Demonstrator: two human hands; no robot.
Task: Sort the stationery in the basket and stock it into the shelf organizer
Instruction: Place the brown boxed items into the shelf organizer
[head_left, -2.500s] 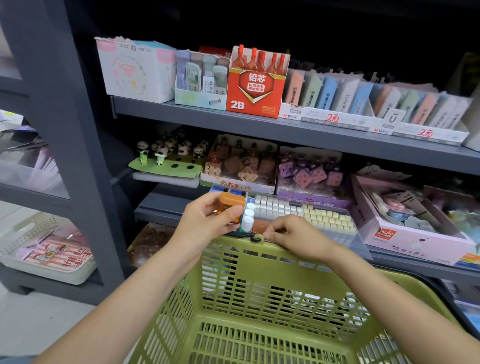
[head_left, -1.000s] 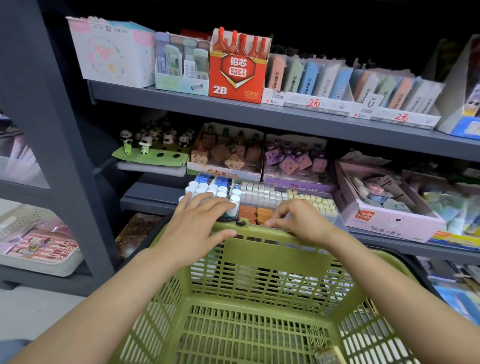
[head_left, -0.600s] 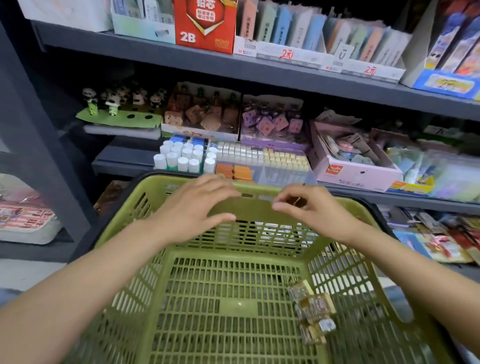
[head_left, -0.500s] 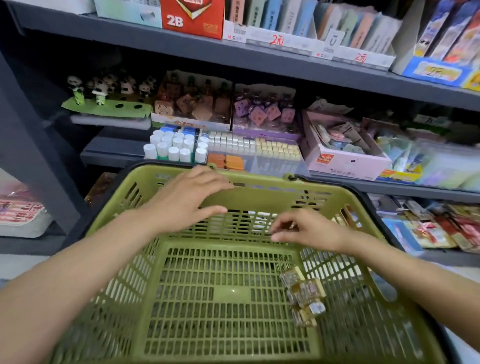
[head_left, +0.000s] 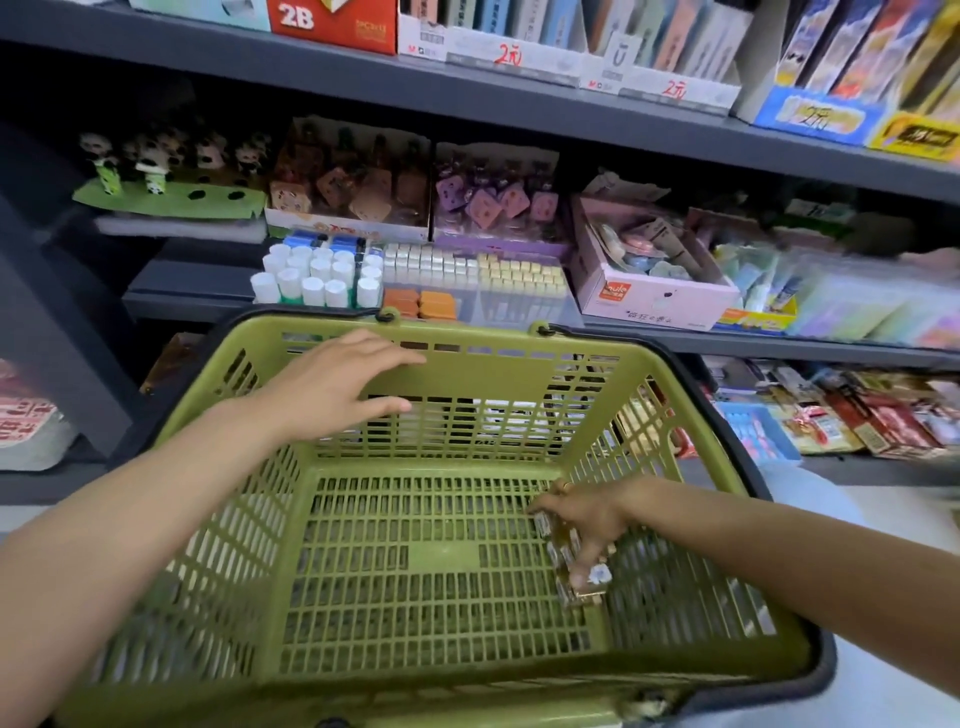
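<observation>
A person leans over a green slatted plastic shopping basket (head_left: 519, 358) held against a dark grey shelf. The left hand (head_left: 332, 387) hovers with straight, spread fingers at the basket's far wall, just below the rim, holding nothing. The right hand (head_left: 584, 517) reaches down to the basket floor near the right wall, its fingers curled around a small cluster of brownish clear-wrapped stationery packets (head_left: 576, 574); how many packets there are is too blurred to tell. Between the two hands most of the basket floor lies bare, with open room to the left of the right hand.

Just beyond the left hand, past the far rim, stands the clear plastic shelf organizer (head_left: 519, 306). Its left compartment holds white-capped bottles (head_left: 317, 275); beside them, straight ahead of the left hand's fingertips, lie flat orange blocks (head_left: 421, 304), then rows of small white and pale yellow pieces (head_left: 478, 267). A pink cardboard display box (head_left: 654, 301) sits just right of the organizer, well beyond the right hand.
</observation>
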